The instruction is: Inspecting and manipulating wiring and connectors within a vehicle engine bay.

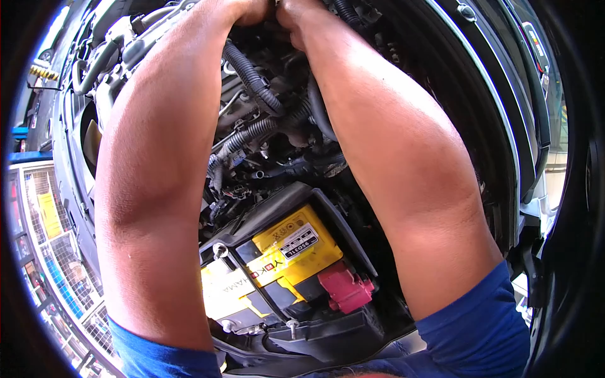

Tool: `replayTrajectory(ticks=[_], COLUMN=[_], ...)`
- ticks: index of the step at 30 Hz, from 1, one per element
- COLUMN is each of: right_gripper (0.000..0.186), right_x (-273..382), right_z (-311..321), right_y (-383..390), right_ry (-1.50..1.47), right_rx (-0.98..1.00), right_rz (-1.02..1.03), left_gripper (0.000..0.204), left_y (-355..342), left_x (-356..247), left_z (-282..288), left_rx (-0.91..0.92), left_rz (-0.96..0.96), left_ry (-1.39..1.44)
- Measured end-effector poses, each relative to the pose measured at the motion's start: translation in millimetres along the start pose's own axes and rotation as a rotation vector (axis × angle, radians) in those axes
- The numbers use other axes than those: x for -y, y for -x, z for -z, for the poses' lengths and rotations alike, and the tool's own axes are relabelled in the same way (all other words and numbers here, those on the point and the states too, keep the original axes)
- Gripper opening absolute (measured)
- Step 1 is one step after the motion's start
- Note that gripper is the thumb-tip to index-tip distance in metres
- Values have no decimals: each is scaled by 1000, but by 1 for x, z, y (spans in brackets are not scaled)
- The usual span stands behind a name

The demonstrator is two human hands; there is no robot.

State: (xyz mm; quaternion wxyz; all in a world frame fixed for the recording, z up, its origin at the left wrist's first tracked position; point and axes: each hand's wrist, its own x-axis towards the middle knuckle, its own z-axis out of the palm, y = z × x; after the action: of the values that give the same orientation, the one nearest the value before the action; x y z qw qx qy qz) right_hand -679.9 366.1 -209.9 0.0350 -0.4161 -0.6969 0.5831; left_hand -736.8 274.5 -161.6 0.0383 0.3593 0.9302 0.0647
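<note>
Both my arms stretch forward over a car's engine bay, and the hands meet at the top edge of the picture. Of my left hand [251,12] only the wrist and heel show; its fingers are cut off or in shadow. My right hand [293,17] is close beside it, its fingers likewise out of sight. Whatever either hand touches cannot be made out. Just below them, a ribbed black corrugated hose [247,68] runs down between my forearms. Another corrugated conduit [251,135] lies across the engine parts beneath it.
A yellow-topped car battery [296,242] sits near me under a black hold-down bar [257,283], with a red terminal cover [346,287] at its right. The car's body edge [498,94] curves along the right. Wire-mesh shelving [53,214] stands at the far left.
</note>
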Motion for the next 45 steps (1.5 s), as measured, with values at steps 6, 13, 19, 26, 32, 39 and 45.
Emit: replayTrajectory(ticks=[6, 13, 19, 26, 32, 39, 45], right_gripper=[32, 33, 32, 31, 30, 31, 33], right_x=[0, -1, -2, -1, -2, -5, -7], right_z=[3, 7, -1, 10, 4, 3, 2], right_y=[-2, 0, -6, 0, -1, -4, -3], right_ry=[192, 117, 257, 363, 242, -25, -314], right_rx=[107, 68, -102, 61, 85, 150, 182], right_rz=[43, 42, 182, 124, 117, 69, 20], left_gripper=[25, 25, 27, 28, 25, 28, 31], left_y=[-11, -30, -24, -7, -21, -2, 12], left_x=[4, 11, 4, -3, 1, -2, -4], left_z=[-2, -7, -2, 8, 2, 5, 9], left_rx=[49, 194, 201, 93, 170, 58, -63], left_rz=[-15, 29, -61, -116, -106, -52, 94], left_ry=[-58, -191, -220, 35, -130, -38, 120])
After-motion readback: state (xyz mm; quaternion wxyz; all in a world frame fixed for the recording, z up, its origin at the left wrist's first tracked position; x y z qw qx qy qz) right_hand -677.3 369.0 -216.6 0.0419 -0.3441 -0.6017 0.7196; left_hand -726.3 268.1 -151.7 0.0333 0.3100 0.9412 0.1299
